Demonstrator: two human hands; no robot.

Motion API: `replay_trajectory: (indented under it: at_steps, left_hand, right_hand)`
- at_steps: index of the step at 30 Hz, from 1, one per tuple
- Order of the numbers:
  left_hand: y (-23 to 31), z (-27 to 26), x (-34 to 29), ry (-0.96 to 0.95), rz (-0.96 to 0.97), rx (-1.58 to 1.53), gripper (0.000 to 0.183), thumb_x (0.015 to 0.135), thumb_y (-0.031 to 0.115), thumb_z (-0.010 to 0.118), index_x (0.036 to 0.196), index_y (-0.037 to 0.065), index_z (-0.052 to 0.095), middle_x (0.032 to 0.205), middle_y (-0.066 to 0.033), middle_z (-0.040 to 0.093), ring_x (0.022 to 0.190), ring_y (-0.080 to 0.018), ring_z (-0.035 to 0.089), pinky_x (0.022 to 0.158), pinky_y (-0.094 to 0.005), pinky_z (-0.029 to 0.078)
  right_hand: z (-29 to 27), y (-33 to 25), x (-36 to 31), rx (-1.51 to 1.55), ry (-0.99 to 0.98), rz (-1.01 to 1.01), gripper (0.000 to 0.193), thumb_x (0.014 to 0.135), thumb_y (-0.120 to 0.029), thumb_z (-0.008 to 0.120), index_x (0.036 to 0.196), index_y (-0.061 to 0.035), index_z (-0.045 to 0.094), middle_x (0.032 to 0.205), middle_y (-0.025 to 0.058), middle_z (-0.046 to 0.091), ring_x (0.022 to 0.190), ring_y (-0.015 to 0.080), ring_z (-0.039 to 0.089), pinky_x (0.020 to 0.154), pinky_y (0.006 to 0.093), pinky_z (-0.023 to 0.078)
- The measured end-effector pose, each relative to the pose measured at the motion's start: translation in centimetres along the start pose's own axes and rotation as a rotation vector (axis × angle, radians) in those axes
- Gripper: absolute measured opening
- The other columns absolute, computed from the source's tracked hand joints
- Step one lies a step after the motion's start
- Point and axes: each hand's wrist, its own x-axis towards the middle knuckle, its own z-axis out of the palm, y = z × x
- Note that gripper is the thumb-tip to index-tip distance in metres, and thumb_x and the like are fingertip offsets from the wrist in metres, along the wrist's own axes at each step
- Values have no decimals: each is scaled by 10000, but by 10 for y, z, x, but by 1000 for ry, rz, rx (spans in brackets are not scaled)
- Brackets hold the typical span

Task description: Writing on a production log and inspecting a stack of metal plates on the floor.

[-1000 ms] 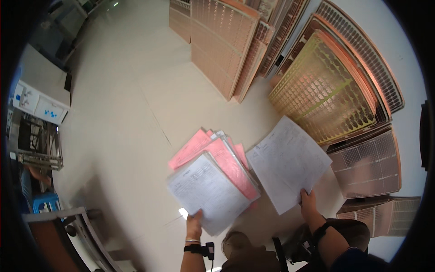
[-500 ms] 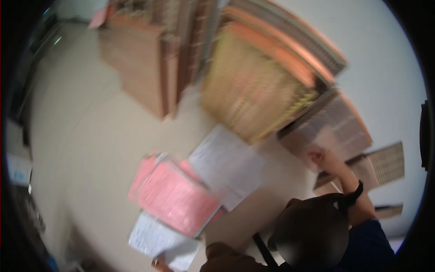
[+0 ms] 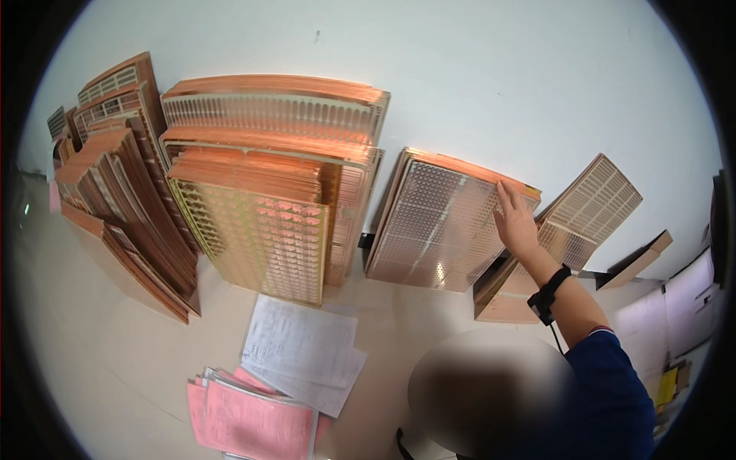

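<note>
My right hand (image 3: pixel 515 221) reaches in from the lower right, a black strap with a small device (image 3: pixel 550 294) on its wrist. Its fingers are stretched out and lie against the upper right part of a leaning stack of copper-edged panels (image 3: pixel 437 218), the fingertips near the top edge. The front panel is covered in a fine grid of small holes. Whether the fingers grip any single panel, I cannot tell. My left hand is out of the picture.
Thicker stacks of copper-edged panels (image 3: pixel 253 238) and brown boards (image 3: pixel 126 222) lean at the left. Patterned panels (image 3: pixel 590 203) stand right of my hand against the white wall (image 3: pixel 460 69). White printed sheets (image 3: pixel 303 337) and pink sheets in clear sleeves (image 3: pixel 257 422) lie on the floor.
The view has swung, bringing more wall into sight. My right hand has gone up to the panel stack's top edge and its fingers have straightened. My left hand, earlier by a white sheet, has left view.
</note>
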Motion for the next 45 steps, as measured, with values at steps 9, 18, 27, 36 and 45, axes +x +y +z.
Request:
replay_trajectory:
  at_steps: [9, 18, 27, 36, 45]
  left_hand:
    - [116, 14, -12, -15, 133, 70, 227, 930, 78, 513, 1116, -42, 565, 1098, -159, 596, 1011, -260, 565, 897, -344, 453]
    - [107, 57, -30, -131, -32, -268, 245, 947, 81, 481, 1140, -41, 571, 1099, -128, 603, 965, -220, 585, 867, -312, 480]
    - [100, 83, -22, -302, 43, -368, 204, 932, 54, 508, 1097, -25, 596, 1051, -114, 625, 969, -202, 585, 870, -301, 467]
    - [133, 104, -10, -433, 210, -785, 425, 968, 166, 472, 1357, 24, 375, 1306, -127, 486, 1181, -244, 501, 1017, -340, 384]
    - [186, 85, -96, -284, 74, -1315, 354, 913, 27, 528, 1262, 31, 468, 1058, -66, 610, 838, -101, 586, 717, -224, 495]
  right_hand:
    - [-6, 8, 0, 48, 89, -55, 507, 774, -51, 627, 1253, -25, 461, 1252, 137, 484, 1085, 320, 510, 901, 425, 410]
    - [-47, 8, 0, 399, -487, -40, 314, 805, -326, 683, 848, -21, 623, 745, 88, 592, 759, 302, 570, 658, 384, 438]
    - [-160, 11, -17, 840, -581, 187, 254, 906, -250, 595, 847, -9, 652, 749, -16, 610, 688, 76, 518, 617, 275, 425]
    - [-148, -78, 4, 1644, -577, 169, 376, 927, -298, 566, 1178, -18, 564, 1086, 42, 638, 917, 122, 596, 827, 277, 469]
    - [-137, -93, 24, 1815, -900, 102, 398, 926, -359, 554, 1160, -38, 576, 1074, 50, 641, 926, 142, 603, 805, 282, 482]
